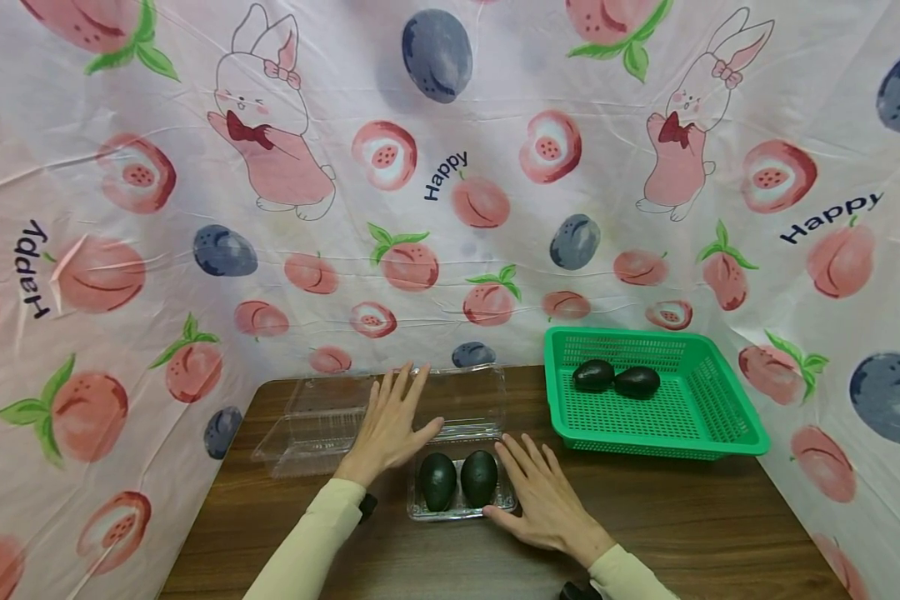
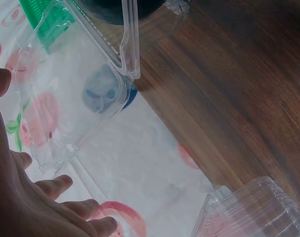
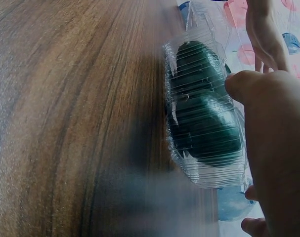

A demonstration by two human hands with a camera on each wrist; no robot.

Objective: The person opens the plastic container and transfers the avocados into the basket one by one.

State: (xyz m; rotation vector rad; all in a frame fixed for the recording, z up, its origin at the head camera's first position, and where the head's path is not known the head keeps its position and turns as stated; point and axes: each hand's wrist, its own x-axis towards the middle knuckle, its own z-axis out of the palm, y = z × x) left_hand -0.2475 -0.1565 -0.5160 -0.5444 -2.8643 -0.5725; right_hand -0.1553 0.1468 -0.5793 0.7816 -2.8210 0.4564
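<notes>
Two dark green avocados [image 1: 438, 482] [image 3: 204, 123] sit side by side in a clear plastic clamshell box [image 1: 461, 514]. Its transparent lid [image 1: 468, 398] [image 2: 65, 108] is raised at the back, hinged to the tray. My left hand [image 1: 390, 425] [image 2: 26, 197] is at the lid's left side, fingers spread and extended, holding nothing. On the other side, my right hand [image 1: 543, 500] [image 3: 273, 113] has its fingers straight along the box's right edge, thumb tip near the front right corner. Through the ribbed wall the avocados show in the right wrist view.
More clear plastic packaging [image 1: 300, 446] [image 2: 258, 212] stands at the table's back left. At the back right, a green plastic basket [image 1: 720, 408] holds two more dark avocados [image 1: 593, 375]. A fruit-print curtain [image 1: 450, 242] surrounds the wooden table [image 1: 682, 517] behind and at the sides.
</notes>
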